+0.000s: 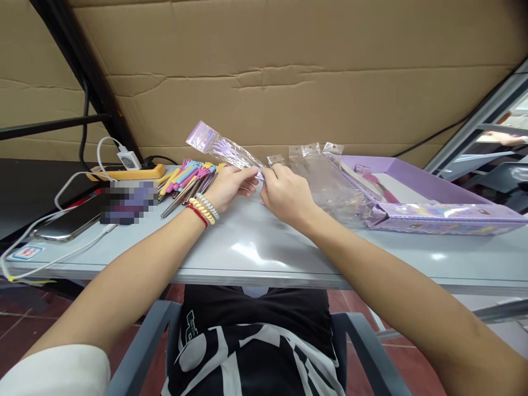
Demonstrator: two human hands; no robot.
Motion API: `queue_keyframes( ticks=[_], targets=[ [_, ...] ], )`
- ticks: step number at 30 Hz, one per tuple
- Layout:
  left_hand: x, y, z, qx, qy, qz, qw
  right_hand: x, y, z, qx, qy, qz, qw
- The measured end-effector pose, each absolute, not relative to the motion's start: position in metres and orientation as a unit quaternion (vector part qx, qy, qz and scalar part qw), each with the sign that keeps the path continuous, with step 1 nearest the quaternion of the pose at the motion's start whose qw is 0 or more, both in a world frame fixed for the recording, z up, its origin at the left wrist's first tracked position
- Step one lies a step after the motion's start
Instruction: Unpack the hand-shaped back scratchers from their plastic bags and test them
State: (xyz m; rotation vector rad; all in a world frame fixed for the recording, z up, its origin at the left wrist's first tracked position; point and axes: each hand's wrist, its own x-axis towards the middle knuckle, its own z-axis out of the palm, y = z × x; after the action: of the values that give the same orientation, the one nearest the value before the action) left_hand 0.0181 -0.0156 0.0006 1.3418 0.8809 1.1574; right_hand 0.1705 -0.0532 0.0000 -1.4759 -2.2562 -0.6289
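Observation:
A slim clear plastic bag (pixel 241 157) with a purple printed header slants up to the left, a purple hand-shaped back scratcher (pixel 223 147) inside it. Both my hands are at its lower end. My left hand (pixel 228 186) pinches there with thumb and fingers. Close beside it, my right hand (pixel 285 193) is closed on the same end, its fingertips partly hidden. Left of my left hand lies a pile of back scratchers (pixel 187 179) with colourful hand-shaped ends and metal rods. Right of my right hand lies a stack of clear plastic bags (pixel 324 184).
A purple open box (pixel 437 219) stands on the right of the table (pixel 264 256), with a pink item inside. Phones (pixel 70 217), white cables and a yellow power strip (pixel 127 172) occupy the left. A cardboard panel (pixel 289 71) rises behind.

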Motion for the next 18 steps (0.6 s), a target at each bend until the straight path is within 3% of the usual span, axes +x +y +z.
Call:
queue_keyframes(
  ticks=[8, 11, 15, 18],
  targets=[
    [0.011, -0.011, 0.003, 0.533, 0.349, 0.562, 0.528, 0.177, -0.047, -0.006, -0.487, -0.780, -0.201, 0.337],
    [0.008, -0.009, 0.006, 0.507, 0.355, 0.580, 0.530, 0.183, -0.047, -0.002, -0.527, -0.767, -0.059, 0.362],
    [0.007, -0.008, 0.007, 0.504, 0.354, 0.589, 0.523, 0.188, -0.048, 0.004, -0.535, -0.750, 0.202, 0.331],
    [0.008, -0.007, 0.005, 0.512, 0.357, 0.588, 0.514, 0.188, -0.049, 0.007, -0.520, -0.740, 0.268, 0.332]
  ],
)
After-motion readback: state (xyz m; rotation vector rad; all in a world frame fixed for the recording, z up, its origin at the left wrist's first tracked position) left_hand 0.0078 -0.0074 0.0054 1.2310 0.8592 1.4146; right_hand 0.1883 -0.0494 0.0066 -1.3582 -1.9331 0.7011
